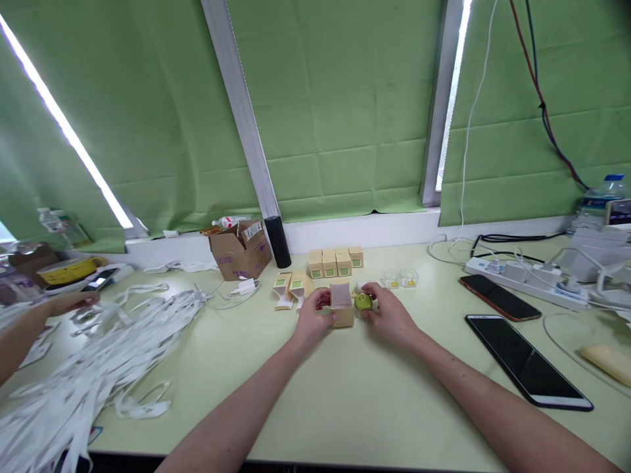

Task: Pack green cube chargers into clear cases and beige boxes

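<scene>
The left hand [315, 319] pinches the side of a small open cardboard box [343, 318], its thumb near the front and its other fingers curled partly out of sight behind. The box stands near the middle of the counter [315, 401], flap raised; what is inside cannot be made out. Just right of it, the right hand [390, 316] has its fingers closed around a green round object [363, 302], whose sides they partly cover. A small white item [359, 287] behind those fingertips is too hidden to identify.

Beyond, towards the far edge, small closed boxes [330, 264] stand in a cluster, the rear ones partly blocked by those in front. Two small boxes with open flaps [290, 286] sit to their left, the nearer parts partly behind the left hand. Clear cups [401, 280] with blurry yellow centres lie right of the cluster.

Near the right edge are two phones [527, 360] and a power strip [527, 284], its sockets largely covered by plugs. White straps [113, 364] heap over the left side, cut off by the frame, as is another person's forearm [22, 332] reaching in there.
</scene>
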A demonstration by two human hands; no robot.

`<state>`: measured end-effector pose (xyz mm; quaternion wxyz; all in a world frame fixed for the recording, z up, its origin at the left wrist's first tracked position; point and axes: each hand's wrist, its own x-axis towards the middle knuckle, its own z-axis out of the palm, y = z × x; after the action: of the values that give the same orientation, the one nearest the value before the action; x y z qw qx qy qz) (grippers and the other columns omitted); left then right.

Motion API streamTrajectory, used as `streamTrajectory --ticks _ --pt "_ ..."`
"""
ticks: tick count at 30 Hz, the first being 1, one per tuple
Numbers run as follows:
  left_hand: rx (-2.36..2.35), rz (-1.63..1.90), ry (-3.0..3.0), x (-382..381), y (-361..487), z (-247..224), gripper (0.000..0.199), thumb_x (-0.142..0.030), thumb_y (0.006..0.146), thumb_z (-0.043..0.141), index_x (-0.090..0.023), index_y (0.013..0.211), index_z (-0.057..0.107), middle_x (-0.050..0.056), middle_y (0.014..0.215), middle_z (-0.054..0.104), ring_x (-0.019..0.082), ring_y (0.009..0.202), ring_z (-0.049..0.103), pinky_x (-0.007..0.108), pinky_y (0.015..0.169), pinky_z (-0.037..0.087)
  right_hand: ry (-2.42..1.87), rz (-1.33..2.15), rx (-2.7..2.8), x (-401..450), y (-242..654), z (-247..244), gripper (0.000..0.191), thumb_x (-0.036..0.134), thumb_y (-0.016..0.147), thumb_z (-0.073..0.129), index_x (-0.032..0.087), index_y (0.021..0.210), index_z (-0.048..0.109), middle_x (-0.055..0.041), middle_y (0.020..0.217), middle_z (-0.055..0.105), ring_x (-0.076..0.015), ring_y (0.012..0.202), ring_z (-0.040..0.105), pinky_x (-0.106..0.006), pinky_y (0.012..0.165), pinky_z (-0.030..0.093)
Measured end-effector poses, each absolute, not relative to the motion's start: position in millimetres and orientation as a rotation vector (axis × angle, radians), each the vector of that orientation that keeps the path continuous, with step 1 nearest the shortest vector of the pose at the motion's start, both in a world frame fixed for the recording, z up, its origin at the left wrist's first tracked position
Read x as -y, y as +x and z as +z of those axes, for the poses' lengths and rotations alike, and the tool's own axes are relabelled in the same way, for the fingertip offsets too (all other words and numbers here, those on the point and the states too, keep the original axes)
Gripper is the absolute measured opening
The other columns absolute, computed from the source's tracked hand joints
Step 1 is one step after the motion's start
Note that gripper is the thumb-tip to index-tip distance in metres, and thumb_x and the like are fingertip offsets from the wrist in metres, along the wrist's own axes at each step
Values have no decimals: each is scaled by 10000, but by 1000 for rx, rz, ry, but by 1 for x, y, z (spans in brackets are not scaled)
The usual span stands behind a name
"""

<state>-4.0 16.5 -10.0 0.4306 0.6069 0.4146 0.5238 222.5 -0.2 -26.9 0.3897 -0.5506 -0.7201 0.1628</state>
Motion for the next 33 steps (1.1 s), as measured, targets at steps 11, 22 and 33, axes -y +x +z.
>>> streamTrajectory --ticks 11,22,33 --pt "-1091 1370 1702 1 -2 -1 539 -221 740 763 -237 1221 520 105 1270 653 266 1183 627 432 1030 433 -1524 454 1872 7 222 -14 625 109 791 694 291 1361 515 -71 1342 667 -261 1193 654 -343 881 497" --pt "-1092 1403 1896 -1 1 0 239 -363 949 628 -215 1077 766 118 1221 743 277 1215 653 409 1060 469 -1528 357 1914 15 220 -4 532 95 821 663 252 1317 553 -105 1282 653 -272 1215 636 -355 912 493" --pt "-1070 1403 1657 0 0 -3 393 -353 903 674 -204 1260 738 115 1358 720 279 1231 638 419 1085 466 -1534 319 1934 12 219 -11 480 120 847 665 264 1297 577 -93 1196 668 -263 1089 664 -343 847 480"
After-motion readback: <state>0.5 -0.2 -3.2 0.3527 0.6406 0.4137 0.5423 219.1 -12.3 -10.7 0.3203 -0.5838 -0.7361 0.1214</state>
